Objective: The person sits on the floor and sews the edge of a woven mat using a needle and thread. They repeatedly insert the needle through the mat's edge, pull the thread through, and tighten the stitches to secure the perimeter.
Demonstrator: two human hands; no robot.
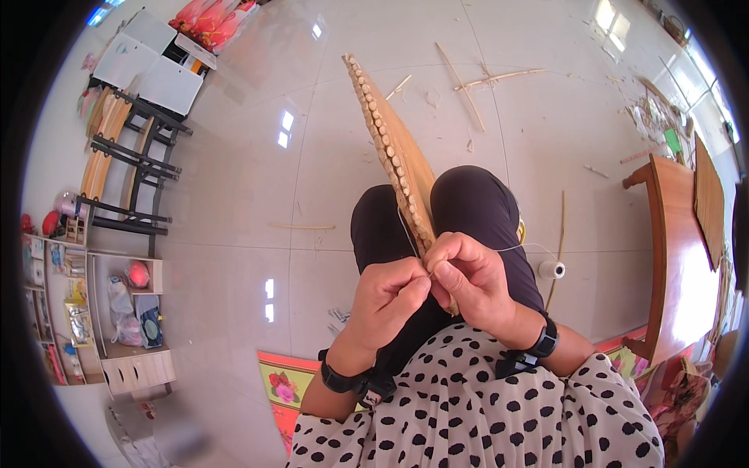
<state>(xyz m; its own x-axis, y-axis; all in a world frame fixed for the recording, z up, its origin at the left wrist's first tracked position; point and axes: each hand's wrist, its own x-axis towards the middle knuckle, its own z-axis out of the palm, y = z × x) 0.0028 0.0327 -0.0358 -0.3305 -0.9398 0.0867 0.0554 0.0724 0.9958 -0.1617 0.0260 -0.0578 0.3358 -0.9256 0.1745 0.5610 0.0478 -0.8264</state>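
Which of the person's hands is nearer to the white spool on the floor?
Right. The right hand is just left of the spool in view, with the right leg between them; the left hand is farther left.

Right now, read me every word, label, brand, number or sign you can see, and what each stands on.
Nothing can be read.
Red plastic bags with yellow markings: too blurred.
Yellow-and-white package at far left: too small.
Black strapped device on the left wrist: too small.
White cylindrical thread spool: no lettering visible.
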